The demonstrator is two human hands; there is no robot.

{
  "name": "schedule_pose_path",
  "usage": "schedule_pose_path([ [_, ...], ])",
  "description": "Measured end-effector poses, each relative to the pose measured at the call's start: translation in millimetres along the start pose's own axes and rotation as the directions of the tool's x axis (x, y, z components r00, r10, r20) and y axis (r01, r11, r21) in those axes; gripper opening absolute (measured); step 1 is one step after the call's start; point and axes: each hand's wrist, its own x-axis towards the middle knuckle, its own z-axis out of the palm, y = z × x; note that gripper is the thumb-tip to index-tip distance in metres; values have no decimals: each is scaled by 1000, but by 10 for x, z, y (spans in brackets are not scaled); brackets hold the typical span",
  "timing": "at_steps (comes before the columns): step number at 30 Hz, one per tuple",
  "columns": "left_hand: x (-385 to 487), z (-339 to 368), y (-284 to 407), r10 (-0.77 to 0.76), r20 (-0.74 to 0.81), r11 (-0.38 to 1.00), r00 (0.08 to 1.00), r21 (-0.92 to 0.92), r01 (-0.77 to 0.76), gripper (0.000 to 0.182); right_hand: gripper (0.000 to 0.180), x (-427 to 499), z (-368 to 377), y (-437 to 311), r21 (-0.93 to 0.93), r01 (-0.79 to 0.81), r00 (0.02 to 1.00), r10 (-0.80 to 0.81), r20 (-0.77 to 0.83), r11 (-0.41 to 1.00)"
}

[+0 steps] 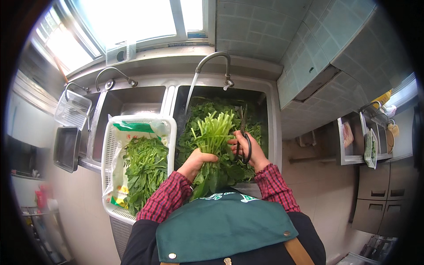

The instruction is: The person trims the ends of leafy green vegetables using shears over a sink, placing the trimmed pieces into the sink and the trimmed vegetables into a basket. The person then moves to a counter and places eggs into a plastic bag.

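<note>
My left hand [197,163] is closed round a bunch of leafy green vegetables [215,127], its cut stem ends pointing away from me and its leaves hanging towards my apron. Just right of the bunch, my right hand [250,149] holds black-handled scissors [245,149], blades pointing away; whether the blades touch each other is hard to tell. Beneath both hands, more leafy greens [205,111] lie in water in a steel sink basin [274,126]. A white plastic basket [172,132] to the left holds a printed plastic sack with cut greens [145,172] on it.
Water runs from a curved faucet [213,54] into the basin. Further left are a second steel basin [132,99], a small white basket [73,111] and a dark rectangular tray [67,149]. A tiled wall [255,29] rises at the back right. Other sinks [351,135] stand far right.
</note>
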Motion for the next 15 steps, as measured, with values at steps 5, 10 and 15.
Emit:
schedule_pose_path([
  [5,5,-83,154,-102,-96,994,990,-36,99,53,48,-229,-431,62,-13,-72,996,71,-62,997],
  [10,33,-159,209,-114,-18,982,993,-157,110,53,46,-480,-723,379,-217,-207,953,247,175,954],
  [15,67,-150,249,-222,40,975,974,1,222,56,72,-547,-599,527,-422,177,876,54,480,889],
])
